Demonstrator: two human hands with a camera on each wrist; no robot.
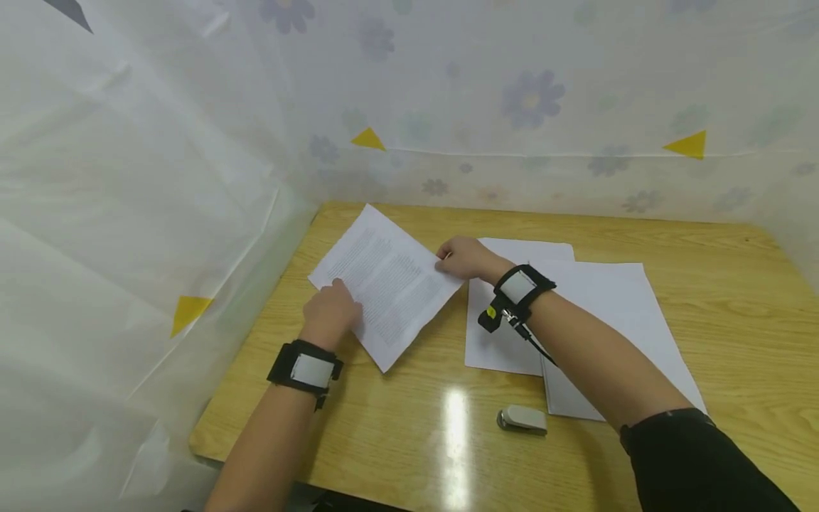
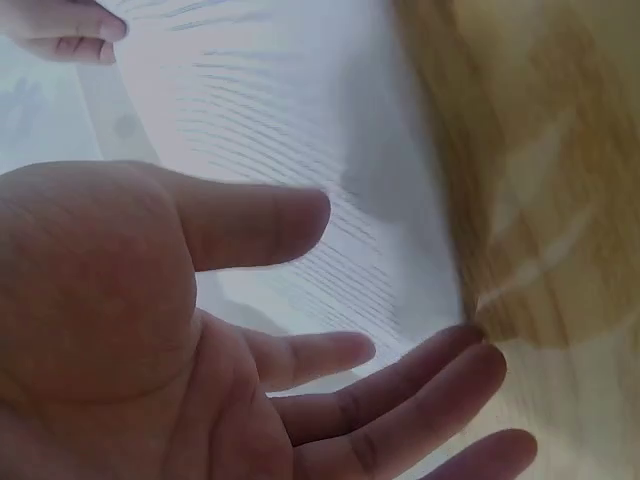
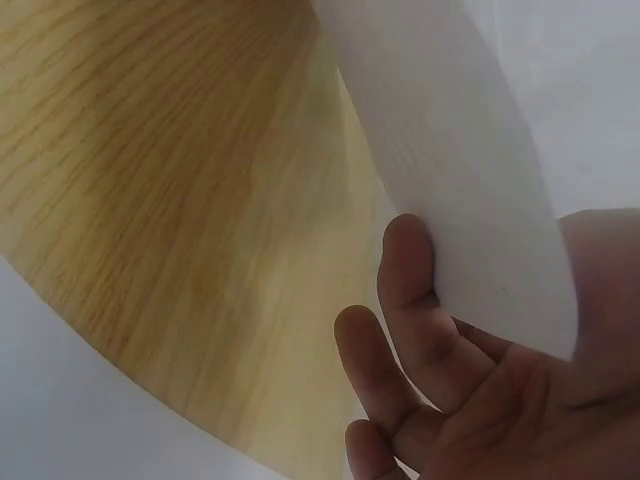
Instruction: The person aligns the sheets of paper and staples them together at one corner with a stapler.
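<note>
Meanwhile, right hand pinched the printed sheet; left hand lay open-fingered on it, blank sheets and stapler nearby.

The table is light yellowish wood with visible grain, and the sheet of paper on it is white with grey printed lines. The stapler is pale grey, the wrist straps black with grey patches, and the curtain white with faded blue-grey flowers and yellow triangles.

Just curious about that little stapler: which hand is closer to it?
Neither by much, perhaps the right. The stapler lies near the table's front edge; right hand and left hand both hold the printed sheet farther back.
</note>
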